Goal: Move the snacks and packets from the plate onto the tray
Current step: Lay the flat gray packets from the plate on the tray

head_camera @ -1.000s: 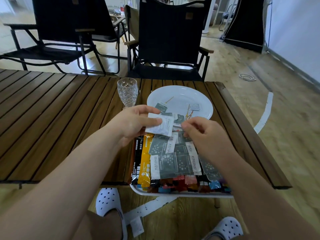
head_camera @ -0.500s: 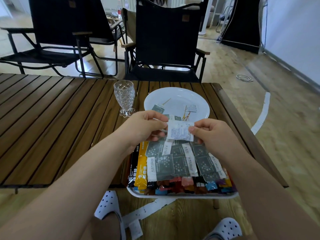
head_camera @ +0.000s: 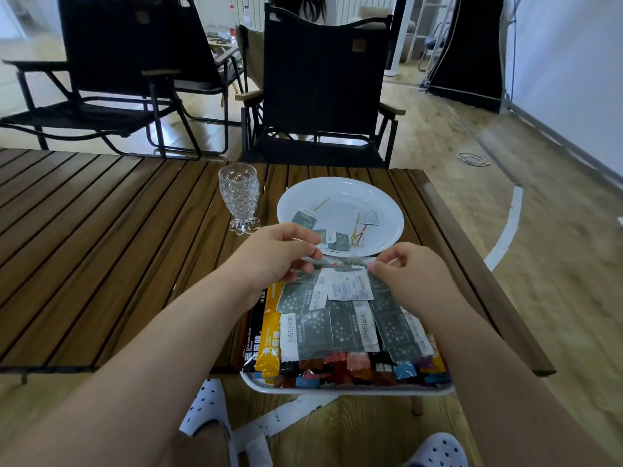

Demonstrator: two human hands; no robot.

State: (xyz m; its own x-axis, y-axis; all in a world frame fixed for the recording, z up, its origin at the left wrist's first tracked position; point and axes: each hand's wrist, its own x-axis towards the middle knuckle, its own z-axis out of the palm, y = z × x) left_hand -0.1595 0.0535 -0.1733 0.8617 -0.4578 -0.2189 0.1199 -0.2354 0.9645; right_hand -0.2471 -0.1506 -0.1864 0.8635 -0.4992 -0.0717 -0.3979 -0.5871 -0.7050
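The right hand pinches a corner of the white packet over the tray; the left hand curls beside it (contact unclear).

Place: an indoor room that looks like a studio or work space with a camping-style sitting corner.
Furniture: slatted wooden table; black fabric folding chairs beyond its far edge.
Floor: pale wood-look boards, white tape lines, a coiled cable.
Far right: black curtain against a white wall.
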